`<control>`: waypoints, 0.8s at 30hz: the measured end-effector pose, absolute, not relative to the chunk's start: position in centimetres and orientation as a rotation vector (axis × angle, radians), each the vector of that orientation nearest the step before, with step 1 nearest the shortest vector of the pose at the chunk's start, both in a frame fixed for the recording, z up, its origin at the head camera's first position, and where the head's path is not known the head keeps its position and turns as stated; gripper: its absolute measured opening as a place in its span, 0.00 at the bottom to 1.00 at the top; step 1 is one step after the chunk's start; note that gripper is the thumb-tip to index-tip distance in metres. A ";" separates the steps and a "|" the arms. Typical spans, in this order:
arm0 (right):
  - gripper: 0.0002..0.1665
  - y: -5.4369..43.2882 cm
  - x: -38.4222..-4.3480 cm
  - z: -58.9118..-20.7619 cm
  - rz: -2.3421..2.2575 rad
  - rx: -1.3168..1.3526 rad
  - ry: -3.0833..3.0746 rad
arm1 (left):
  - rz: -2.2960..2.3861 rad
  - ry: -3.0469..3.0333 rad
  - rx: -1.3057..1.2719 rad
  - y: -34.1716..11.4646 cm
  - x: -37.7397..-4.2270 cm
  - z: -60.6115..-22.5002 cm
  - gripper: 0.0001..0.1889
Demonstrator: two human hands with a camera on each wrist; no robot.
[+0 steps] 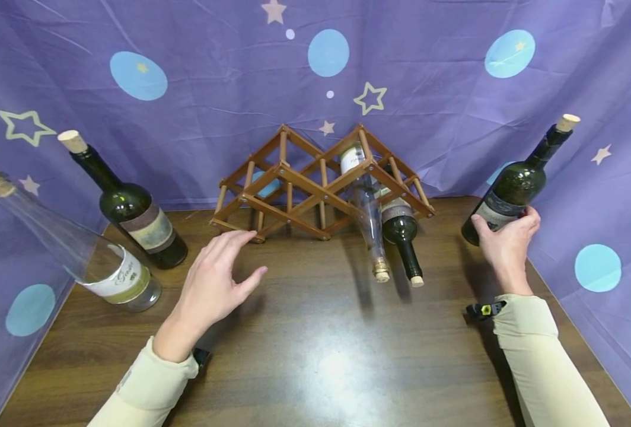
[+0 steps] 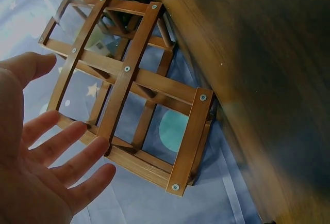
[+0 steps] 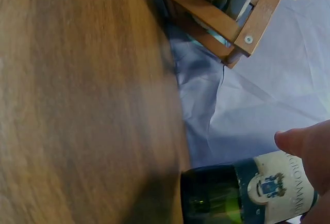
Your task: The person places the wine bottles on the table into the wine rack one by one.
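Observation:
At the right, my right hand point(image 1: 507, 246) grips the lower, labelled part of a dark green wine bottle point(image 1: 519, 182) with a cork in its neck. The right wrist view shows this bottle's base point(image 3: 214, 195) at the tabletop and the thumb across its label. My left hand point(image 1: 209, 284) hovers, fingers extended and thumb apart, in front of the left end of a wooden wine rack point(image 1: 323, 194). It holds nothing. In the rack's right part lie a clear bottle point(image 1: 367, 210) and a dark green bottle point(image 1: 401, 229), corked necks pointing toward me.
On the left stand a corked dark green bottle point(image 1: 128, 204) and a tall clear bottle point(image 1: 64, 243) with a white and green label. A purple curtain point(image 1: 230, 71) with stars and dots hangs behind the wooden table point(image 1: 294, 332) and along its sides.

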State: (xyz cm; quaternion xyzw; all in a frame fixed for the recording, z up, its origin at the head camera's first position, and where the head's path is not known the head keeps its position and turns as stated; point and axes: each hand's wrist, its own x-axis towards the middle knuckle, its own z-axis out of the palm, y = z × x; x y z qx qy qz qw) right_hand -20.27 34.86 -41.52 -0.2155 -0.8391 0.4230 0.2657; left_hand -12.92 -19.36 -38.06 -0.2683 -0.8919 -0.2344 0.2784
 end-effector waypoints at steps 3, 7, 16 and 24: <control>0.57 35.3 -20.6 -41.9 1.160 -0.567 -2.260 | -0.626 -2.411 -0.747 -19.3 -12.8 -38.0 0.36; 0.56 35.9 -21.1 -42.3 1.183 -0.565 -2.265 | -0.611 -2.447 -0.781 -19.3 -12.5 -37.9 0.39; 0.57 36.7 -21.4 -42.5 1.232 -0.583 -2.307 | -0.570 -2.517 -0.793 -19.0 -12.0 -37.8 0.43; 0.58 36.8 -21.2 -42.4 1.182 -0.609 -2.363 | -0.573 -2.505 -0.796 -19.1 -11.9 -37.7 0.44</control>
